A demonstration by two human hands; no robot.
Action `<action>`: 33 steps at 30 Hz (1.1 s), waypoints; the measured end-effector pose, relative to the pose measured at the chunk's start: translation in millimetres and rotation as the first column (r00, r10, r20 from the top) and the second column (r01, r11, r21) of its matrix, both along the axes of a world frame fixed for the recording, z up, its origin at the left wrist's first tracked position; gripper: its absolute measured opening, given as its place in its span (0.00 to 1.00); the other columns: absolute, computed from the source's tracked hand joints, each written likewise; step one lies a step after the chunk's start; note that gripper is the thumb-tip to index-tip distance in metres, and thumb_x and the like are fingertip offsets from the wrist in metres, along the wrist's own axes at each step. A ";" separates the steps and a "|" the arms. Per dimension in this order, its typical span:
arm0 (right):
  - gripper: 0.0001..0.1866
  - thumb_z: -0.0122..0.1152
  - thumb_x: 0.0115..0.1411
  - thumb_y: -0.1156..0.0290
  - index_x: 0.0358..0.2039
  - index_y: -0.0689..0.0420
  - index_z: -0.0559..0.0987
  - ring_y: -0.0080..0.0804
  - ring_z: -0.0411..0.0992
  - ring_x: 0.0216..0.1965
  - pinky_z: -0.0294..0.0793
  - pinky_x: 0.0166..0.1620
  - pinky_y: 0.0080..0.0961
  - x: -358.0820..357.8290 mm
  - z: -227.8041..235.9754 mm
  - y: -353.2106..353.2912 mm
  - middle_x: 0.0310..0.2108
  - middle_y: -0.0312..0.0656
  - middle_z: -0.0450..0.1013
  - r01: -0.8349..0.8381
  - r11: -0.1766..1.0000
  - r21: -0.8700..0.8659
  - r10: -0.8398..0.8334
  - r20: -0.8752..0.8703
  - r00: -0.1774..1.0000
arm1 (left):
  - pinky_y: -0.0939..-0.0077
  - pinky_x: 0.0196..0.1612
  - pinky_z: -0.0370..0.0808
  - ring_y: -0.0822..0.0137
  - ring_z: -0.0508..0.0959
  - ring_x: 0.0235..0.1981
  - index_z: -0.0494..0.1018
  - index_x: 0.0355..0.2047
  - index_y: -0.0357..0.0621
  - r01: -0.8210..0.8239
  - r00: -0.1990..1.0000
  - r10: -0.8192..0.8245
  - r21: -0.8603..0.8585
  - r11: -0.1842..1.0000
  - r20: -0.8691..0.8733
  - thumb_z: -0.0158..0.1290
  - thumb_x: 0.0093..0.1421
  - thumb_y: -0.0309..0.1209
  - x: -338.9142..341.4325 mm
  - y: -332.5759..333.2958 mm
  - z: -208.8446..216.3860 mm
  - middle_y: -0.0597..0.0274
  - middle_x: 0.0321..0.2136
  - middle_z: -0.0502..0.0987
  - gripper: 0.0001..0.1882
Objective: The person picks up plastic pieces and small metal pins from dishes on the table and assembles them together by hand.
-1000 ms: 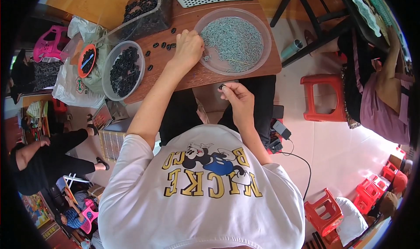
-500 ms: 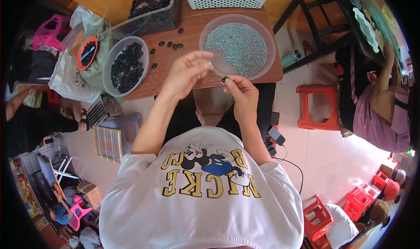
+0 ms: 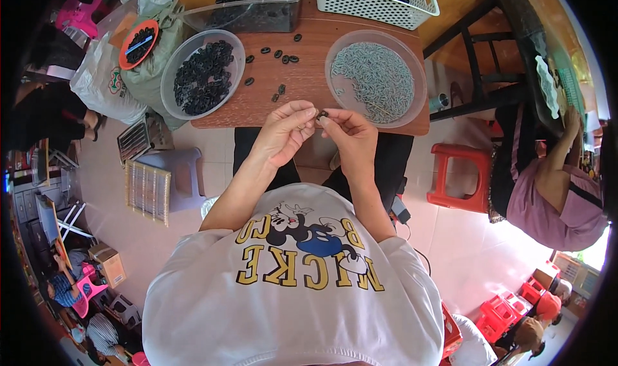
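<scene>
Over the table's front edge my two hands meet at a small black oval plastic piece (image 3: 323, 114). My right hand (image 3: 353, 137) pinches it between thumb and fingertips. My left hand (image 3: 286, 131) is closed, its thumb and forefinger tips together against the piece; whatever tiny item they may hold is too small to make out. Just beyond my right hand stands a clear round bowl (image 3: 420, 102) of small grey-blue screw-like pins (image 3: 376, 73). Several loose black oval pieces (image 3: 285, 59) lie on the brown table (image 3: 309, 76). Left of them, another clear bowl (image 3: 168, 83) holds many black pieces (image 3: 205, 76).
A clear bin (image 3: 257, 19) and a white perforated basket (image 3: 373, 4), both with black parts, stand at the back. Sacks (image 3: 106, 86) and an orange dish (image 3: 150, 28) are at left. A red stool (image 3: 460, 176) and a seated person (image 3: 553, 202) are at right.
My left hand has come from beside the pin bowl to the piece in my right hand, its fingers closing. The view has shifted, and two loose pieces behind my left hand now show.
</scene>
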State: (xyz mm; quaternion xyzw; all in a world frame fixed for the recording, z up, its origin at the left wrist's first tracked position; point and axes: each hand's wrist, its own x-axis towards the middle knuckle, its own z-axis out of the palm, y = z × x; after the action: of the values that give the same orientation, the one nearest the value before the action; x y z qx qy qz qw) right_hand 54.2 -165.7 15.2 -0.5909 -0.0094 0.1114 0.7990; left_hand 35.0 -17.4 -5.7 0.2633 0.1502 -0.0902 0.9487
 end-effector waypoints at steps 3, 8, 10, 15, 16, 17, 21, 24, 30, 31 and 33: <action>0.08 0.61 0.51 0.81 0.34 0.66 0.77 0.19 0.71 0.24 0.69 0.29 0.11 -1.0 1.2 2.3 0.27 0.39 0.76 -0.014 1.000 -0.028 0.014 0.000 1.000 | 0.83 0.33 0.74 0.74 0.75 0.27 0.73 0.34 0.38 -0.011 1.000 0.011 0.013 1.000 0.000 0.55 0.54 0.21 -2.0 1.2 2.0 0.60 0.29 0.77 0.06; 0.08 0.62 0.52 0.79 0.33 0.66 0.78 0.17 0.70 0.24 0.69 0.29 0.11 -4.0 4.1 0.4 0.27 0.36 0.75 -0.045 0.992 -0.118 0.042 -0.029 0.999 | 0.83 0.32 0.73 0.75 0.75 0.26 0.73 0.36 0.39 0.013 1.000 -0.016 0.115 0.993 0.020 0.55 0.55 0.20 -4.5 3.7 3.7 0.62 0.28 0.76 0.08; 0.07 0.62 0.52 0.78 0.33 0.66 0.78 0.17 0.71 0.24 0.69 0.29 0.12 -6.2 7.2 0.6 0.26 0.36 0.75 -0.044 0.987 -0.156 0.040 -0.026 0.999 | 0.84 0.32 0.73 0.75 0.75 0.27 0.73 0.37 0.37 0.006 0.999 -0.013 0.169 0.986 0.038 0.55 0.54 0.21 -5.7 5.4 1.3 0.61 0.29 0.77 0.09; 0.07 0.63 0.51 0.77 0.32 0.65 0.79 0.16 0.71 0.23 0.68 0.27 0.12 -10.3 4.9 -3.6 0.24 0.37 0.76 -0.016 0.934 -0.358 0.038 0.054 0.998 | 0.85 0.32 0.72 0.75 0.76 0.28 0.72 0.39 0.35 -0.018 0.994 -0.028 0.416 0.909 0.104 0.57 0.53 0.21 -6.5 6.2 5.3 0.59 0.30 0.78 0.12; 0.08 0.63 0.51 0.76 0.32 0.65 0.80 0.16 0.71 0.22 0.68 0.26 0.13 -10.7 5.5 -3.6 0.23 0.37 0.76 -0.020 0.934 -0.356 0.044 0.059 0.997 | 0.85 0.32 0.72 0.75 0.76 0.28 0.72 0.39 0.35 -0.018 0.994 -0.035 0.454 0.891 0.108 0.57 0.53 0.21 -6.3 6.7 5.0 0.59 0.30 0.78 0.13; 0.08 0.63 0.51 0.76 0.31 0.65 0.80 0.16 0.71 0.22 0.68 0.26 0.13 -10.8 6.0 -3.7 0.23 0.37 0.76 -0.023 0.935 -0.354 0.049 0.065 0.997 | 0.85 0.32 0.72 0.75 0.76 0.29 0.72 0.40 0.34 -0.019 0.993 -0.043 0.491 0.871 0.113 0.57 0.53 0.20 -6.1 6.9 5.0 0.59 0.30 0.78 0.13; 0.08 0.63 0.51 0.76 0.32 0.65 0.80 0.16 0.71 0.23 0.68 0.26 0.13 -14.4 4.2 -4.5 0.23 0.37 0.76 -0.043 0.932 -0.359 0.059 0.034 0.998 | 0.84 0.33 0.73 0.75 0.76 0.29 0.72 0.40 0.35 0.032 0.992 -0.084 0.455 0.890 0.095 0.56 0.53 0.20 -9.5 6.5 -0.1 0.61 0.29 0.78 0.13; 0.07 0.63 0.51 0.77 0.31 0.65 0.80 0.16 0.71 0.22 0.67 0.26 0.12 -17.0 -0.8 -1.0 0.23 0.36 0.76 -0.032 0.952 -0.305 0.046 0.038 0.998 | 0.85 0.33 0.72 0.74 0.77 0.30 0.72 0.40 0.34 0.074 0.993 -0.107 0.411 0.908 0.056 0.57 0.53 0.20 -11.7 8.8 -1.1 0.58 0.31 0.78 0.13; 0.07 0.64 0.51 0.77 0.32 0.64 0.80 0.12 0.68 0.19 0.58 0.15 0.08 -22.8 -5.1 4.4 0.20 0.36 0.74 0.015 0.976 -0.219 -0.007 0.037 0.999 | 0.83 0.36 0.74 0.72 0.78 0.32 0.71 0.41 0.35 0.013 0.999 -0.020 0.233 0.972 0.027 0.55 0.54 0.21 -22.7 9.0 -10.2 0.58 0.32 0.78 0.13; 0.08 0.63 0.51 0.77 0.32 0.64 0.80 0.13 0.68 0.19 0.58 0.15 0.08 -24.7 -5.1 5.3 0.20 0.36 0.74 0.018 0.980 -0.200 -0.010 0.043 0.999 | 0.83 0.36 0.75 0.72 0.78 0.33 0.71 0.42 0.35 0.015 0.999 -0.022 0.223 0.975 0.028 0.55 0.54 0.21 -24.5 9.8 -9.9 0.57 0.33 0.78 0.13; 0.08 0.63 0.51 0.77 0.33 0.64 0.80 0.13 0.68 0.19 0.58 0.15 0.08 -28.2 -2.5 6.6 0.20 0.36 0.74 0.016 0.983 -0.183 -0.006 0.054 0.999 | 0.82 0.37 0.75 0.71 0.78 0.33 0.71 0.42 0.35 0.010 0.999 -0.017 0.212 0.977 0.034 0.55 0.54 0.21 -28.5 11.4 -8.7 0.57 0.33 0.78 0.13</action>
State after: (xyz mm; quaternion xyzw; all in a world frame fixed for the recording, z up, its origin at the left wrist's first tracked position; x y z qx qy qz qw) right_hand 26.0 -159.1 12.7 -0.6648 -0.0170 0.0918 0.7411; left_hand 6.4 -6.0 -14.4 0.3654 0.1403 -0.0753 0.9171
